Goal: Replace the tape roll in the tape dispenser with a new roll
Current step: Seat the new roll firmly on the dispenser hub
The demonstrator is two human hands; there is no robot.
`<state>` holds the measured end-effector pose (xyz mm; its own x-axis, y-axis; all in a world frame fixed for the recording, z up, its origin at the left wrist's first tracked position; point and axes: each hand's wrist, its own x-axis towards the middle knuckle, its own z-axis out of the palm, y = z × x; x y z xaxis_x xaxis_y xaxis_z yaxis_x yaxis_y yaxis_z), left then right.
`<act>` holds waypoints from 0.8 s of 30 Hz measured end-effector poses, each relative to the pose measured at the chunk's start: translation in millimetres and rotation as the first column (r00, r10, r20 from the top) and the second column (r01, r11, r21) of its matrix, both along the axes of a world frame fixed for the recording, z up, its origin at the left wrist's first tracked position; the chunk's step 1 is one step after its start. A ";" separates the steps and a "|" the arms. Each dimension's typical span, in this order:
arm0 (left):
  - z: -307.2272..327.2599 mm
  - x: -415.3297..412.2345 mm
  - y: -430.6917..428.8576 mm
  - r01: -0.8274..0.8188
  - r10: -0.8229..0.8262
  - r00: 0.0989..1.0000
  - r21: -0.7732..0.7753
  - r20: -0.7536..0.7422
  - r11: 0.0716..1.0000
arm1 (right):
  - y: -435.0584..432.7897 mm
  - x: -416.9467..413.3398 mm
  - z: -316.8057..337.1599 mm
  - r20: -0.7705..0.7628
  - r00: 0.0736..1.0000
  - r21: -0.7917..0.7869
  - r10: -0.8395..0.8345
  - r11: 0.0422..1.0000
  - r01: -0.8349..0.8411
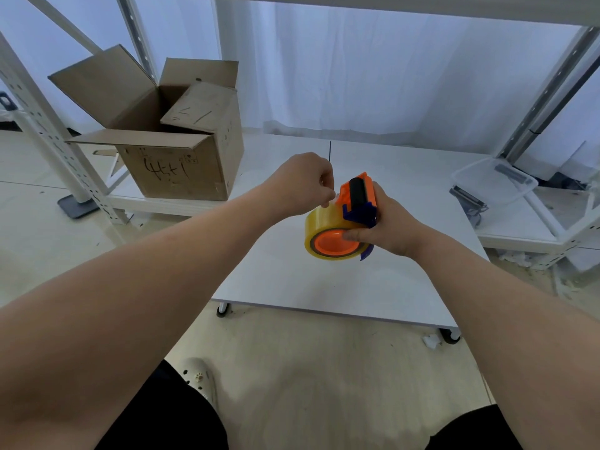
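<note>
The orange-and-blue tape dispenser is held in the air above the white table, gripped by the right hand, whose thumb is pressed on the orange hub. A yellowish tape roll is seated on it. The roll's top edge is pinched by the curled fingers of the left hand. An open cardboard box is seen behind, to the left.

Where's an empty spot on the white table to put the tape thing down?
The white table is bare along its near edge, below the held tape dispenser, and at its right side toward the clear plastic tray. Its back left is crowded by the open cardboard box.
</note>
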<state>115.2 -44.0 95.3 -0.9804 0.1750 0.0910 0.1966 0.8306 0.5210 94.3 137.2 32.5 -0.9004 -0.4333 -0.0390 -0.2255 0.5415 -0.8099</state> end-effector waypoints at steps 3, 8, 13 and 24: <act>-0.3 -1.6 -2.8 -0.063 0.063 0.998 0.057 0.003 0.996 | -2.9 -0.4 0.4 -0.006 1.000 -0.051 -0.014 0.999 0.014; -6.0 -2.4 -2.6 -0.120 0.105 0.990 0.162 0.095 0.980 | -4.5 -0.9 -1.6 -0.047 0.999 -0.013 -0.007 1.000 0.007; -3.3 -2.2 -4.1 -0.099 0.077 0.987 0.154 0.141 0.983 | -4.3 0.0 -3.5 -0.063 0.998 0.036 0.023 0.999 -0.021; 3.7 -1.2 -11.1 -0.127 0.098 0.985 0.205 0.145 0.970 | 2.9 2.7 1.7 -0.034 0.999 -0.033 0.022 0.999 -0.023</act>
<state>114.0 -55.1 99.0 -0.9984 0.0537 -0.0177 0.0258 0.7104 0.7033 96.9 140.1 34.2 -0.8908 -0.4543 0.0058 -0.2650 0.5090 -0.8190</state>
